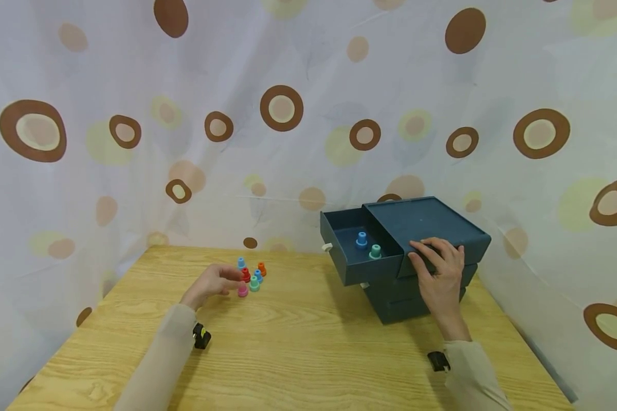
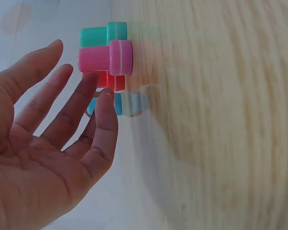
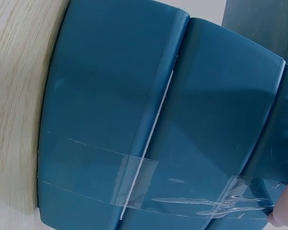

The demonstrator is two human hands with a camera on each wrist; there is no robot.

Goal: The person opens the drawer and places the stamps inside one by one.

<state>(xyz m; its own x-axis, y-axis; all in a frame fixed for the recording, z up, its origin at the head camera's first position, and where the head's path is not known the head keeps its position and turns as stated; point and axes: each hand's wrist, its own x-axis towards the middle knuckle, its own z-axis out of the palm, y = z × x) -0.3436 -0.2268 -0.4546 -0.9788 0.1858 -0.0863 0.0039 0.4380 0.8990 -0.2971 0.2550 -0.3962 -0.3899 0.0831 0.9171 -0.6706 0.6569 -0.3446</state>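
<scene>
On the left of the table, my left hand [image 1: 217, 283] reaches with spread, loosely bent fingers beside a group of small toy stamps. Nearest to it is a pink stamp [image 1: 243, 290]; red [image 1: 245, 275], green [image 1: 254, 284], orange [image 1: 261, 269] and blue [image 1: 241, 263] ones stand close by. The left wrist view shows the palm with nothing in it, the fingertips just short of the pink stamp [image 2: 105, 58]. My right hand [image 1: 440, 279] rests on the near upper edge of a dark blue drawer cabinet [image 1: 427, 220]. Its top drawer [image 1: 372, 270] is pulled out leftward, with a blue stamp [image 1: 361, 240] and a green stamp [image 1: 375, 252] inside.
Lower drawer units [image 1: 398, 302] sit beneath the top one, joined by clear tape [image 3: 182, 201] on the near side. A white tab [image 1: 327, 247] sticks out from the drawer front. Behind the wooden table [image 1: 298, 354] hangs a patterned curtain [image 1: 308, 154].
</scene>
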